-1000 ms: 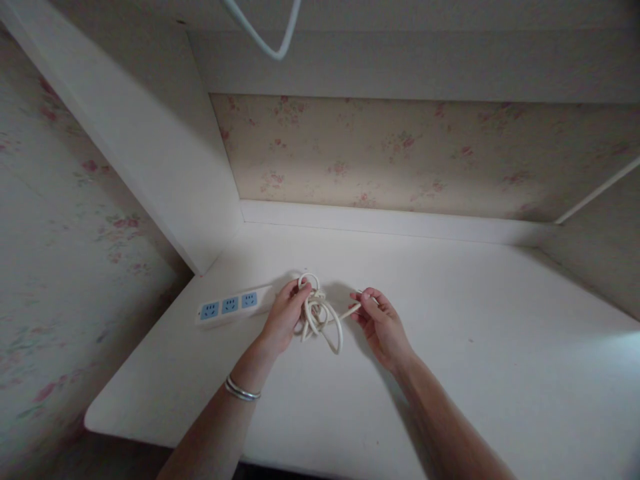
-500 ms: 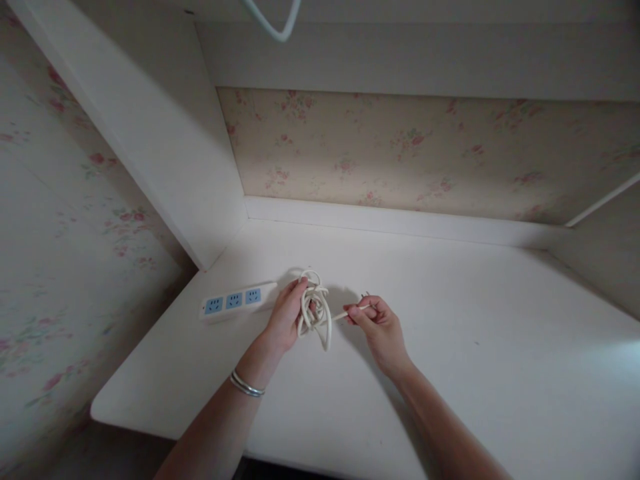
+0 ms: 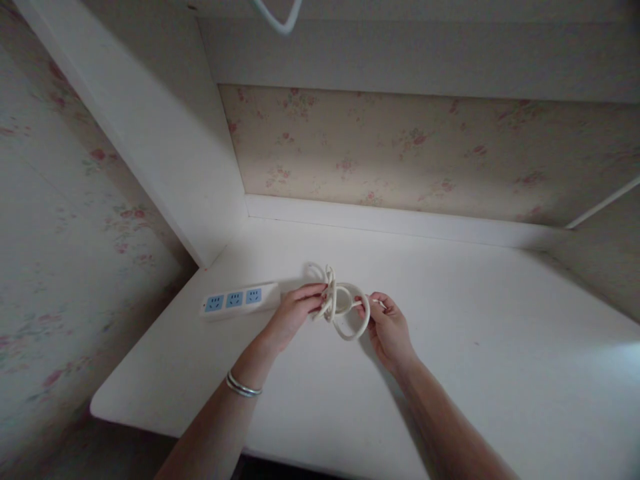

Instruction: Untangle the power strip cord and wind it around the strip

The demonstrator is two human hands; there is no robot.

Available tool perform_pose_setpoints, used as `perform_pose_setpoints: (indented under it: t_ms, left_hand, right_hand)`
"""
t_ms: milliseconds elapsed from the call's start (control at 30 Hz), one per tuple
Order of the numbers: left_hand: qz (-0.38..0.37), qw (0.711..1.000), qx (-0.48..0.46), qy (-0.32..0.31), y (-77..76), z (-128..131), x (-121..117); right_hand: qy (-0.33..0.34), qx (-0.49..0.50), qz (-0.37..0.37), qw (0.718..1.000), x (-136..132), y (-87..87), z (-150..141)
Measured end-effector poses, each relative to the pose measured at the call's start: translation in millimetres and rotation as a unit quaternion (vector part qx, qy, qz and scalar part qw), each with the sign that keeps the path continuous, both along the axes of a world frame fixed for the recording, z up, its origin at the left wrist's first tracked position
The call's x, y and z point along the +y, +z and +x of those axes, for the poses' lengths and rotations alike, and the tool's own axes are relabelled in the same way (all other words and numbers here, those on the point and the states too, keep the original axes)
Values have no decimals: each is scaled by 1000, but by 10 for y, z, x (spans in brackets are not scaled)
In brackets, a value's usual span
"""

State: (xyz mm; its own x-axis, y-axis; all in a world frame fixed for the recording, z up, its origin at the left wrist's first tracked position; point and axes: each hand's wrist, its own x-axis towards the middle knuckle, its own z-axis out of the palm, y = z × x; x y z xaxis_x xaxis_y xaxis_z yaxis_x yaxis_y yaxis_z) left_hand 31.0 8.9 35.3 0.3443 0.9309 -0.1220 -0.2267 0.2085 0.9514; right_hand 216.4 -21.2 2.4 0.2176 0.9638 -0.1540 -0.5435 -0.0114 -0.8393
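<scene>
A white power strip with blue sockets lies on the white desk. Its cream cord is bunched into loops between my two hands. My left hand, with bangles on the wrist, pinches the left side of the coil with closed fingers. On the coil's right side, my right hand is closed round the cord's end. The loops hang just above the desk surface.
A white side panel rises at the left, next to flowered wallpaper along the back. A shelf underside overhangs the desk. A white cable loop dangles at the top edge.
My right hand has moved left, close up to the coil, and the loops have turned and spread wider between both hands. The left hand has shifted slightly right.
</scene>
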Motion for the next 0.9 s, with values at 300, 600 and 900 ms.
perform_pose_setpoints:
  t_ms: [300,600,900]
  left_hand:
    - [12,995,30,-95,19,-74,-28]
    - [-35,996,-17,-78,-29,-1,-29]
    - [56,994,13,-90,62,-29,-36]
  right_hand:
    - [-31,50,-7,998,26,41,10]
    - [-11,-13,8,1000,-33,-9,-71]
    - [59,23,7,998,-65,78,-88]
